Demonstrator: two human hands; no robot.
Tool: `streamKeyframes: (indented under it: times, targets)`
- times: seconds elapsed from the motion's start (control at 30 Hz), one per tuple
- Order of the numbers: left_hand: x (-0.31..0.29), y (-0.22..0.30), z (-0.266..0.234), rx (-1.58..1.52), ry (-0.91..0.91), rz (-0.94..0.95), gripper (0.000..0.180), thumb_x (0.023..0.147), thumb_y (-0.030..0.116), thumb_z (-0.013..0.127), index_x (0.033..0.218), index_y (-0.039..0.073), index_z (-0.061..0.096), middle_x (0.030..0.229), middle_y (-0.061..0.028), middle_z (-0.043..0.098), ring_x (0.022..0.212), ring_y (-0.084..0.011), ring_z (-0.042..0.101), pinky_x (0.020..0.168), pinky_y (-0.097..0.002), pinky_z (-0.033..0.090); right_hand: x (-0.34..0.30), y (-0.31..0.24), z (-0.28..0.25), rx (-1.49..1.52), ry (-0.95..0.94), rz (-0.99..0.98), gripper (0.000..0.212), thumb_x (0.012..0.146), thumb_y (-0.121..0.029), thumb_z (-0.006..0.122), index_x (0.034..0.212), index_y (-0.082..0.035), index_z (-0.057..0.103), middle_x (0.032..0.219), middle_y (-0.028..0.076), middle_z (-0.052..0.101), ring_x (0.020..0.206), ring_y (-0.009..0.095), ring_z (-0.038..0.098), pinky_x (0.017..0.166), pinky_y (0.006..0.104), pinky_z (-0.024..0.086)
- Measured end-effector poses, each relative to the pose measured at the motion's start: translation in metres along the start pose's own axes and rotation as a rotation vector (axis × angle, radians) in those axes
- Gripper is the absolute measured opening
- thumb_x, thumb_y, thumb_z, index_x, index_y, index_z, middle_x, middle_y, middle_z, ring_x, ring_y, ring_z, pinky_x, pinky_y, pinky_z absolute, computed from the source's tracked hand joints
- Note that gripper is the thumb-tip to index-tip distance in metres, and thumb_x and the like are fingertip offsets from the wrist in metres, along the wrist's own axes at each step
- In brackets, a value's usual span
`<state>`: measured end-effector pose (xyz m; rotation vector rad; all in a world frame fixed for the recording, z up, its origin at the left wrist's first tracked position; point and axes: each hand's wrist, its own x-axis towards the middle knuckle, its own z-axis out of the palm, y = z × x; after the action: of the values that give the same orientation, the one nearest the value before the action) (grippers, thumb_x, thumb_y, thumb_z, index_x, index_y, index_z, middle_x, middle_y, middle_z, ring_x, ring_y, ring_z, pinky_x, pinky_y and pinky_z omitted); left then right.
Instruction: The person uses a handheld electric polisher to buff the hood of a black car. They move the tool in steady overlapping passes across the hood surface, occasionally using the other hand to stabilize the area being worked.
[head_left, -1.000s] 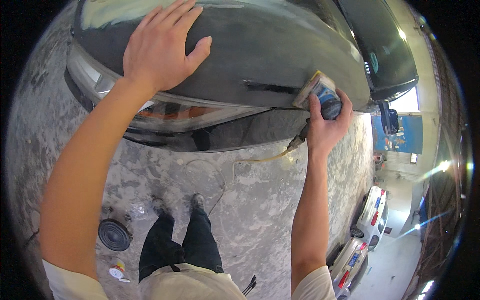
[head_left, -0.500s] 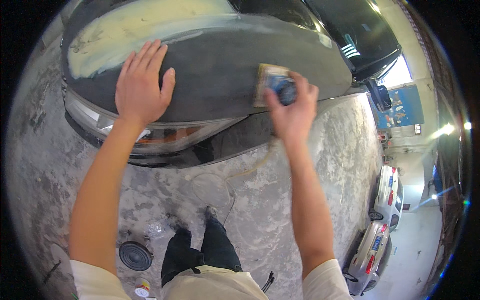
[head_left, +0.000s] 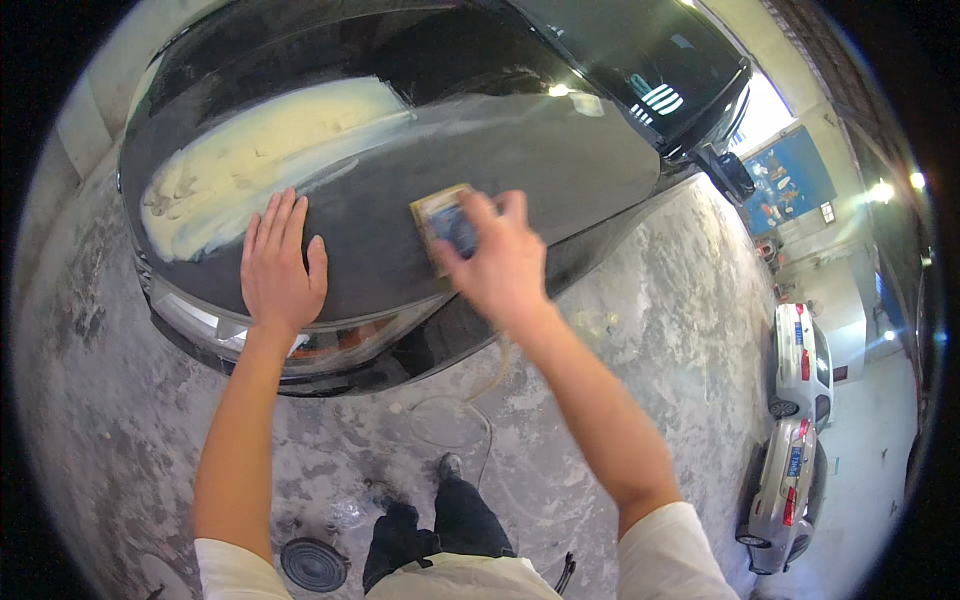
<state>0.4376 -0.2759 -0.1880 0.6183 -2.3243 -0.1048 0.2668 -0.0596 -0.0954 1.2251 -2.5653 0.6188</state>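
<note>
The right hand (head_left: 503, 258) is clamped around a pneumatic sander (head_left: 449, 226) on the car hood (head_left: 375, 225). The left hand (head_left: 281, 275) lies flat, thumb apart.

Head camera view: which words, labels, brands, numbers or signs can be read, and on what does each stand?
Blue rectangular number plate on the parked silver car: small pale characters, not copied out here.
Second blue plate, on the parked white car: too small to read.
Square, yellow-edged blue sanding tool in the right hand: any label too blurred to read.
</note>
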Motion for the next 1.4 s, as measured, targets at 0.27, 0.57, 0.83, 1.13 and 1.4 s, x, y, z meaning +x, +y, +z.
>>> streamKeyframes:
  times: [0.27, 0.57, 0.83, 1.13, 1.4]
  targets:
    - [0.000, 0.002, 0.002, -0.021, 0.009, -0.007, 0.057, 0.100, 0.028, 0.061, 0.150, 0.000, 0.058, 0.162, -0.0189, 0.053, 0.155, -0.0358, 0.045, 0.130, -0.0536, 0.029, 0.081, 0.102, -0.050, -0.217, -0.006, 0.370, 0.061, 0.087, -0.044, 0.084, 0.138, -0.018, 0.064, 0.123, 0.024, 0.062, 0.105, 0.047, 0.073, 0.090, 0.0535, 0.062]
    - [-0.001, -0.001, -0.007, -0.008, -0.099, -0.020, 0.057, 0.104, 0.029, 0.060, 0.152, -0.003, 0.055, 0.164, -0.0210, 0.050, 0.156, -0.0385, 0.042, 0.131, -0.0554, 0.027, 0.052, -0.031, -0.001, 0.079, -0.244, -0.208, 0.055, 0.079, -0.024, 0.088, 0.125, -0.010, 0.061, 0.118, 0.025, 0.060, 0.094, 0.044, 0.076, 0.080, 0.0522, 0.064]
    - [0.066, -0.032, 0.001, 0.026, -0.142, -0.020, 0.063, 0.106, 0.031, 0.060, 0.156, -0.006, 0.047, 0.167, -0.0265, 0.043, 0.158, -0.0427, 0.036, 0.132, -0.0560, 0.024, 0.202, 0.077, -0.020, -0.084, -0.148, -0.006, 0.052, 0.088, -0.039, 0.083, 0.131, -0.016, 0.065, 0.125, 0.025, 0.064, 0.103, 0.046, 0.075, 0.088, 0.0527, 0.063]
    - [0.142, -0.037, 0.031, 0.213, -0.276, -0.133, 0.072, 0.107, 0.042, 0.055, 0.163, -0.001, 0.042, 0.172, -0.0226, 0.037, 0.162, -0.0368, 0.032, 0.133, -0.0522, 0.020, 0.342, 0.227, -0.057, -0.267, -0.266, 0.327, 0.072, 0.081, -0.053, 0.089, 0.144, -0.023, 0.067, 0.136, 0.020, 0.070, 0.123, 0.038, 0.072, 0.101, 0.0492, 0.060]
    - [0.153, -0.028, 0.029, 0.180, -0.267, -0.149, 0.074, 0.103, 0.038, 0.061, 0.160, -0.006, 0.042, 0.171, -0.0254, 0.037, 0.162, -0.0387, 0.030, 0.134, -0.0540, 0.018, 0.365, 0.097, -0.008, -0.136, -0.253, 0.053, 0.066, 0.089, -0.061, 0.078, 0.135, -0.015, 0.071, 0.129, 0.023, 0.071, 0.116, 0.041, 0.073, 0.098, 0.0503, 0.061]
